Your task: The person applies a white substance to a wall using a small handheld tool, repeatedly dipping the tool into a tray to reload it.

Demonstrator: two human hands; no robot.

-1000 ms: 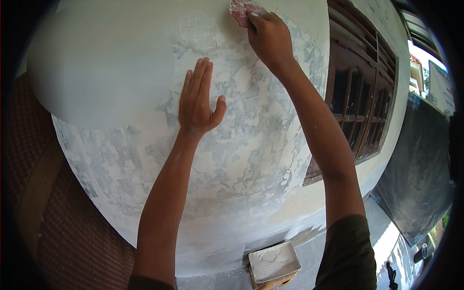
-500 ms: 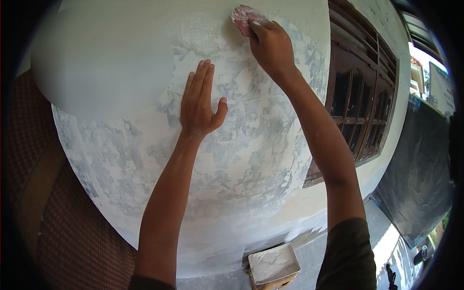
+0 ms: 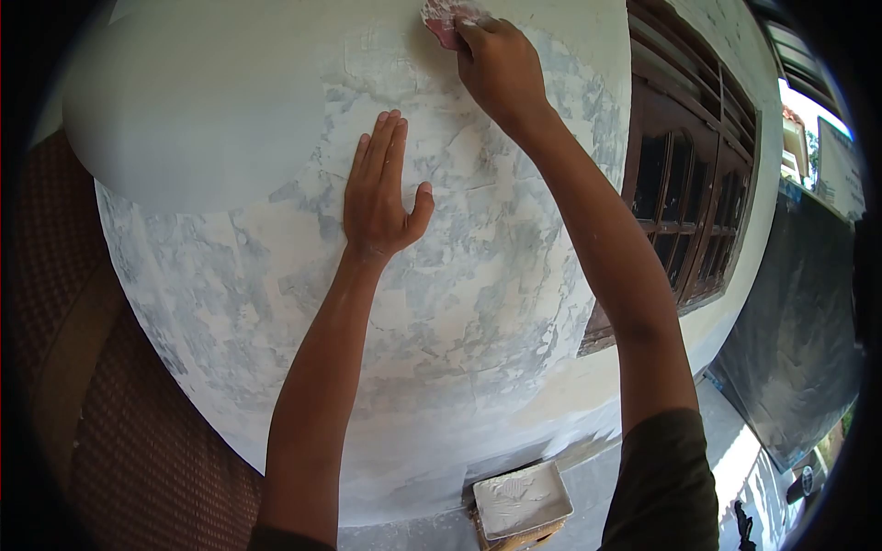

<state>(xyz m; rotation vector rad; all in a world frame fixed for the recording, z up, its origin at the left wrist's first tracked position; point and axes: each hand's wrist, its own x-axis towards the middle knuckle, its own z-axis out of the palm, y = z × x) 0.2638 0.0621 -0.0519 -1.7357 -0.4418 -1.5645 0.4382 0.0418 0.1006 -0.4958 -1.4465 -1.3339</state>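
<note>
My right hand [image 3: 503,72] grips a reddish putty scraper [image 3: 445,22] smeared with white paste, held against the upper part of the wall [image 3: 441,303]. Part of the scraper is cut off by the top edge of the view. Flat on the same wall, lower and to the left, lies my left hand [image 3: 378,188], with its thumb spread out and nothing in it. Patchy white and grey filler covers the wall around both hands.
A shallow tray of white paste [image 3: 522,500] stands low by the wall's foot. To the right is a brown wooden window [image 3: 684,174], with a dark sheet [image 3: 781,321] beyond it. Brown woven material [image 3: 156,404] fills the left side.
My right hand has moved the scraper a little up and to the left along the wall. My left hand has stayed in place.
</note>
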